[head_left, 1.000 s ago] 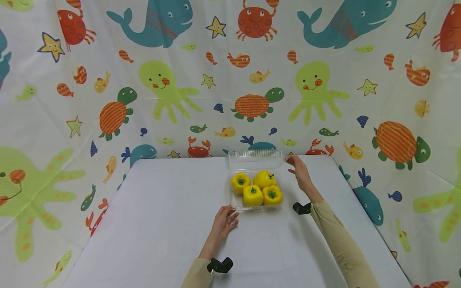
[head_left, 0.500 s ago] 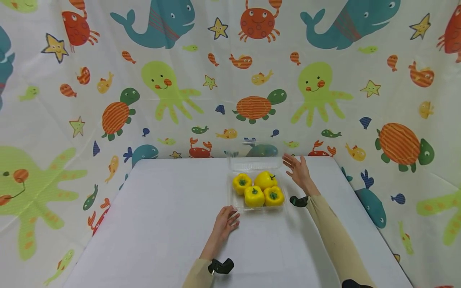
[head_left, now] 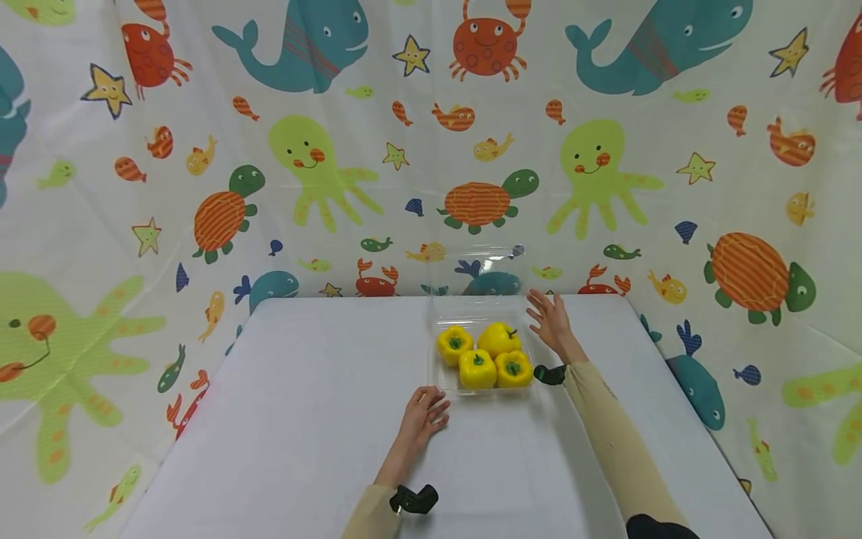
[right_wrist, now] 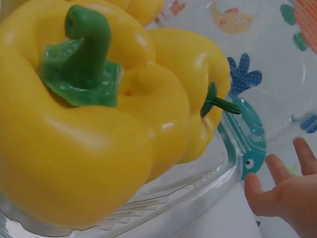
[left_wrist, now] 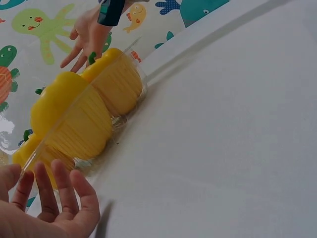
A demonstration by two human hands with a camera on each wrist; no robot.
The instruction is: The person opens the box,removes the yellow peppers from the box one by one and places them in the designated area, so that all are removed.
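Several yellow bell peppers (head_left: 477, 370) with green stems sit in a clear plastic clamshell container (head_left: 444, 378) on the table. Its transparent lid (head_left: 474, 263) stands raised at the back. At the near left corner my left hand (head_left: 419, 419) pinches the container's rim between thumb and index finger; in the left wrist view the other fingers of this hand (left_wrist: 54, 213) extend loosely below the rim. My right hand (head_left: 554, 323) is beside the container's far right side, fingers spread and holding nothing. The right wrist view shows its fingers (right_wrist: 278, 168) apart from the container's edge.
A white cloth covers the table (head_left: 323, 404). Right behind it hangs a curtain (head_left: 364, 202) printed with sea animals, close behind the raised lid. Dark wrist cameras (head_left: 414, 499) are strapped on both arms.
The lid has swung from partly raised to more upright, tilting back. My right hand has let go of the lid's edge and come slightly nearer. The left hand stays at the corner.
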